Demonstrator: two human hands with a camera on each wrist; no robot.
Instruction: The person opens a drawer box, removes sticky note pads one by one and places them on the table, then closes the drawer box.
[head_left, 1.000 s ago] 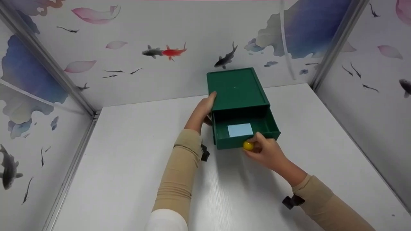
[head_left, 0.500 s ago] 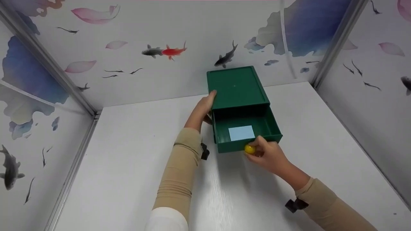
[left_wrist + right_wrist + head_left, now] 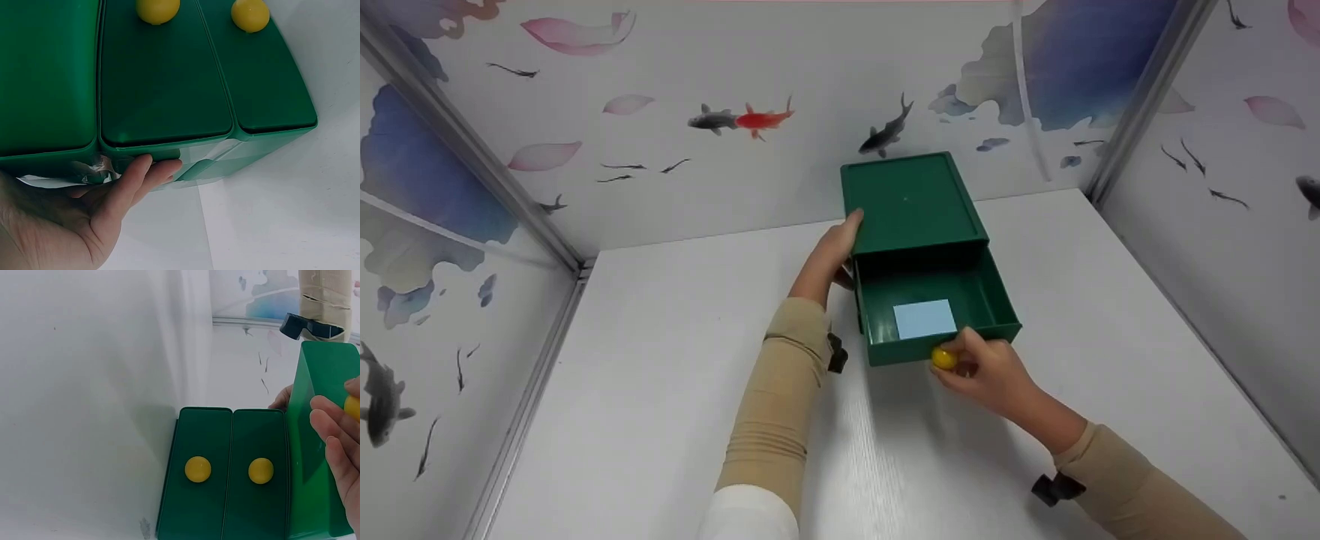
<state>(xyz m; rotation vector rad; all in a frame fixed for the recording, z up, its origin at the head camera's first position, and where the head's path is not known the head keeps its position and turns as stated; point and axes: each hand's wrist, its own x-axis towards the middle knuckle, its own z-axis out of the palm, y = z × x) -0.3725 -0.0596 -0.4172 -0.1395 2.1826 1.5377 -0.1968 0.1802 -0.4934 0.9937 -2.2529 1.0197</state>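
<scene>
A green drawer cabinet (image 3: 915, 202) stands against the back wall, its top drawer (image 3: 900, 354) pulled well out. Inside that drawer a pale blue card (image 3: 924, 319) lies flat near the front. My right hand (image 3: 994, 379) pinches the drawer's round yellow knob (image 3: 944, 358) between thumb and fingers. At the cabinet's left side rests my left hand (image 3: 834, 251), thumb along the top edge. The left wrist view shows that hand's fingers (image 3: 132, 185) laid nearly straight against the taped side. Below, two closed drawers (image 3: 201, 439) carry yellow knobs (image 3: 261, 471) of their own.
The cabinet sits on a white table (image 3: 660, 390) with walls on three sides. Painted fish and petals decorate the back wall (image 3: 780, 45). Metal corner posts (image 3: 1147, 105) stand at the left and right.
The top drawer has slid further out toward the person, with the right hand moving along on its knob. More of the drawer's inside shows. The left hand has stayed at the cabinet's side.
</scene>
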